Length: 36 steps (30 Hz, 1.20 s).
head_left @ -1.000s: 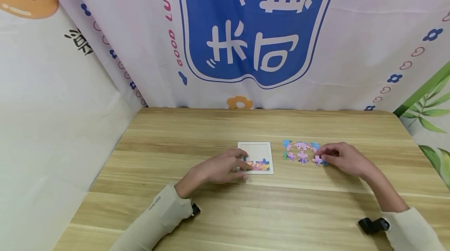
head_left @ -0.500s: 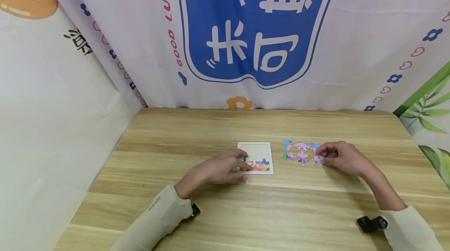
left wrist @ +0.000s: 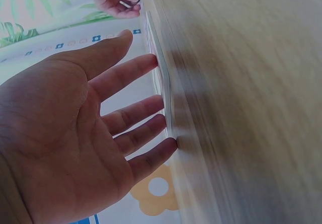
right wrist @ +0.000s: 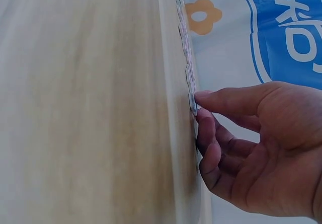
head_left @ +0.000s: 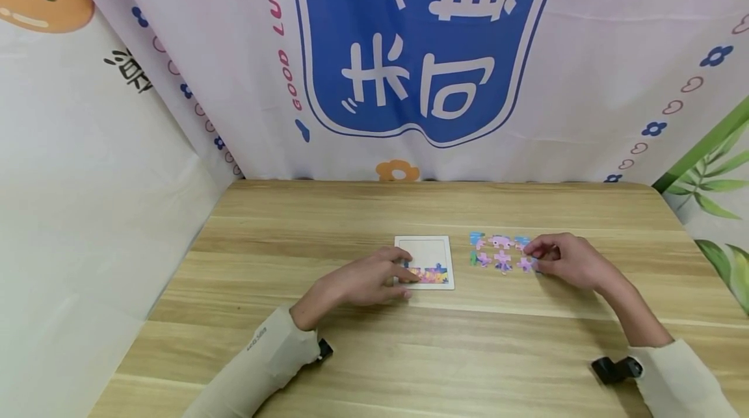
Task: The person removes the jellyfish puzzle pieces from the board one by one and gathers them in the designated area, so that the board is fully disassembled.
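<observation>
My left hand lies at a white square puzzle tray, its fingers spread and fingertips on the tray's left part. The left wrist view shows these fingers nearly straight, the little finger reaching past the tray's edge. A row of colourful joined pieces fills the tray's near side, partly hidden by the fingers. To the right, my right hand pinches a puzzle piece at the near right corner of the loose pieces, between thumb and index finger. Its other fingers are curled. The hand hides part of this piece in the head view.
Several pink, blue and green loose puzzle pieces lie flat in two rows right of the tray. The wooden table meets a printed cloth backdrop at its far edge. Dark wrist cameras sit beneath the sleeves.
My right hand has moved slightly away and to the left, and the piece at its thumb has shifted a little left with it. The left hand and the tray have stayed still.
</observation>
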Tool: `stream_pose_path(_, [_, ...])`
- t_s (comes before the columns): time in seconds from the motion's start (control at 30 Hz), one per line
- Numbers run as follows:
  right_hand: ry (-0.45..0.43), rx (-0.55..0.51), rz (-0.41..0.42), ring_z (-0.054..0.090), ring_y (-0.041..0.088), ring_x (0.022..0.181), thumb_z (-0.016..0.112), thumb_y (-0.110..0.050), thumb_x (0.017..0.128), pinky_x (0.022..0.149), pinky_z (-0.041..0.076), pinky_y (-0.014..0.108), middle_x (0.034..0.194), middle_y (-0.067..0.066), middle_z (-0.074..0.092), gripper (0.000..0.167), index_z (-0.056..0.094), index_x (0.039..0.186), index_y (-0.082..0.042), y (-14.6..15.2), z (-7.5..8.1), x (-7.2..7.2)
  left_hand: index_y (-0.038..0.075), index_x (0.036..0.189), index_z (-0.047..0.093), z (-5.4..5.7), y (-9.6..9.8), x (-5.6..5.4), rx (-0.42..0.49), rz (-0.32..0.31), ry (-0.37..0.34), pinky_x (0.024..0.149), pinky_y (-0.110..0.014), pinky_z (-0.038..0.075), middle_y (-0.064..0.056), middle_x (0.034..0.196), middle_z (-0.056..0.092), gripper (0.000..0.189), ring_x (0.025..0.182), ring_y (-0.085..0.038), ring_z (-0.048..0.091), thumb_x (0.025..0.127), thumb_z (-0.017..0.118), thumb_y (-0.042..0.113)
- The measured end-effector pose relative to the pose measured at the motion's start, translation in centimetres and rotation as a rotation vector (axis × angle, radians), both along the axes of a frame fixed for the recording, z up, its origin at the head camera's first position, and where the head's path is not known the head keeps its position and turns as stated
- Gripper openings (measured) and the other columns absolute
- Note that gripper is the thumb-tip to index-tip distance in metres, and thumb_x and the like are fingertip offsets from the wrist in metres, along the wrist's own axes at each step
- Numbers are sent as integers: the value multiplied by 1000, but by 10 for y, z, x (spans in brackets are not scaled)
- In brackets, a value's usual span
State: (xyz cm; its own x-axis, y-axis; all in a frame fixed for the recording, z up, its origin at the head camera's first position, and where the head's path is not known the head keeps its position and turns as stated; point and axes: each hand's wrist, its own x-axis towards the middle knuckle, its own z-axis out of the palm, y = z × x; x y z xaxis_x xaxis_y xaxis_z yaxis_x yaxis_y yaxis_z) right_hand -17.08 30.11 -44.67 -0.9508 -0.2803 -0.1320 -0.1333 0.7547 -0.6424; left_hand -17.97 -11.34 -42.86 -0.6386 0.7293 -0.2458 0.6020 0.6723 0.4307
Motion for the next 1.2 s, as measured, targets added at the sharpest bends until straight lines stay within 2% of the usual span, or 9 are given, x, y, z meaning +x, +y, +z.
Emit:
stream_pose_path(0.37, [43,-21,4,62,17,88,74,-6,98,69,50,24,106,10,76,19,77,117,-3,-18,8,-1,22,142,73,3,0,1,0,2,-10,129,-50,37,-10,165,48,37,158,-31,38,108,67,36])
stream_pose_path(0.6, [28,-51,50,63,18,90,71,-2,97,70,52,23,105,10,76,21,77,117,-2,-40,12,-7,21,143,72,5,0,1,-19,-11,-5,130,-51,36,-10,167,47,38,159,-31,37,109,65,36])
stream_pose_path(0.83, [37,-64,99,64,17,90,74,-4,97,72,52,24,103,10,77,20,78,116,-2,-65,14,-11,20,140,74,5,-5,4,19,-6,11,124,-47,44,-9,165,49,36,155,-29,42,109,66,35])
stream_pose_path(1.0, [26,-99,135,65,16,89,72,-3,98,72,54,24,102,9,76,19,77,116,-1,-79,15,-14,19,138,75,5,-9,5,29,-10,25,123,-48,45,-11,163,50,35,154,-30,44,109,65,35])
stream_pose_path(1.2, [58,-109,177,66,13,88,71,1,95,75,54,23,99,7,78,19,77,114,0,-93,12,-16,18,139,75,5,-15,8,32,5,26,123,-48,45,-11,164,50,36,153,-30,45,109,65,36])
